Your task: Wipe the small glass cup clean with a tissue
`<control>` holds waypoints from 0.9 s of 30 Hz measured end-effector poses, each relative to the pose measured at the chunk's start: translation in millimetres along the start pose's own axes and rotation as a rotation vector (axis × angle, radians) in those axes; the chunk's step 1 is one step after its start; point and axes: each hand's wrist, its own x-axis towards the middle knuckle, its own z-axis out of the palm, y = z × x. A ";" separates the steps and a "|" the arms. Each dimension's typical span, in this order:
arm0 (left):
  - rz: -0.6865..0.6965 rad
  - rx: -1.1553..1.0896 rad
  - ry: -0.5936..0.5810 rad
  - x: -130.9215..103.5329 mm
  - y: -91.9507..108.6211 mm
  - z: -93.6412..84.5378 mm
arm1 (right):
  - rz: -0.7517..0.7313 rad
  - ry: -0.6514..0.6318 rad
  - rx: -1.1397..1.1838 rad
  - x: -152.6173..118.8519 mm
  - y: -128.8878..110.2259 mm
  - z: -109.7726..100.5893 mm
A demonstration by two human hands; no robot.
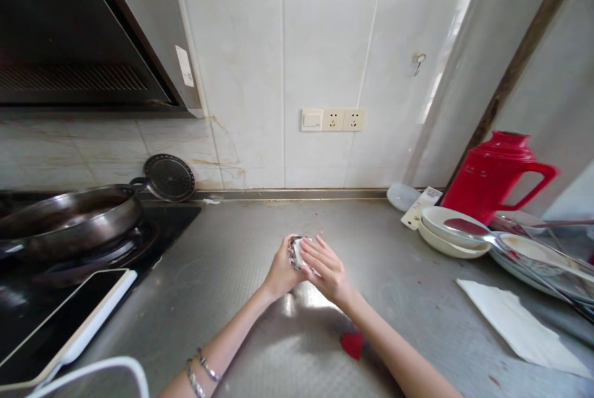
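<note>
Over the middle of the counter, my left hand [281, 271] is closed around a small shiny object with a dark and silver patterned rim [292, 252]. Its exact kind cannot be made out, as my fingers cover most of it. My right hand [327, 268] lies across the object's top and right side, fingers together and pressing on a white, tissue-like piece [298, 252]. Both hands touch at the object. Below my right wrist, a small red piece [352, 345] rests on the metal counter [223, 286].
At the left, a steel pan [106, 206] sits on the black stove, with a white-edged tablet-like device [93, 317] in front. A red thermos [494, 172], stacked bowls [450, 249], a spoon and a white paper sheet [520, 324] occupy the right side. Wall sockets [343, 120] are behind.
</note>
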 end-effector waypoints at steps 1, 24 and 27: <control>0.009 0.015 0.002 -0.5 -0.2 0.7 | 0.000 -0.008 0.003 -0.3 -0.6 1.3; -0.014 0.050 0.010 -0.5 6.3 1.7 | 0.114 0.089 -0.039 -0.5 9.6 1.0; -0.026 0.045 0.010 0.4 8.0 -1.2 | 0.067 0.057 -0.035 0.1 8.2 -2.4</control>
